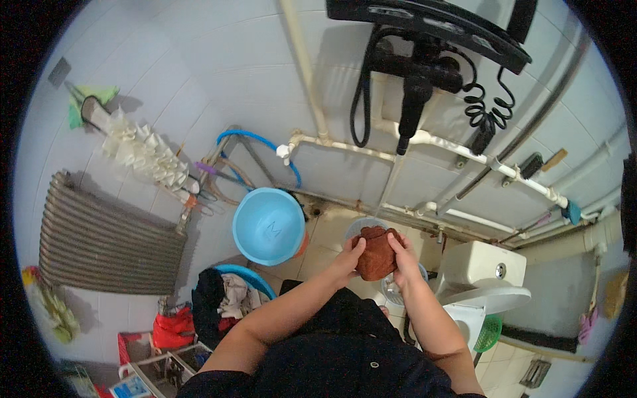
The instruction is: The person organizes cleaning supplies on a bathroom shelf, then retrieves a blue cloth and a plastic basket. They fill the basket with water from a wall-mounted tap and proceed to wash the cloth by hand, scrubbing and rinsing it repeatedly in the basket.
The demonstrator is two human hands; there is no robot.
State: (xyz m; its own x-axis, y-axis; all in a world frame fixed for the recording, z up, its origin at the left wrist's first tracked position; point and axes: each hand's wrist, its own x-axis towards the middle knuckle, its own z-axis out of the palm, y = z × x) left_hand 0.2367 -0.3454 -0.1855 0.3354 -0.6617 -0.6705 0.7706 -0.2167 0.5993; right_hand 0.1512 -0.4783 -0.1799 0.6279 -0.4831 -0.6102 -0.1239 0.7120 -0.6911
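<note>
A bunched reddish-brown cloth (377,255) is gripped between my two hands, in front of my body. My left hand (346,260) holds its left side with the thumb laid over the edge. On the other side my right hand (403,260) pinches it the same way, thumb on top. Below the cloth, partly hidden by it and my hands, are pale round containers (361,227), whose kind I cannot make out. The light blue basin (269,227) is to the left of my left hand, on something orange.
A toilet (479,268) with its lid raised stands at the right, a green basket (489,331) beside it. Dark and pale clothes (235,297) fill a blue tub at lower left. White pipes (352,147), a radiator (109,239) and a black shower fixture (418,73) line the walls.
</note>
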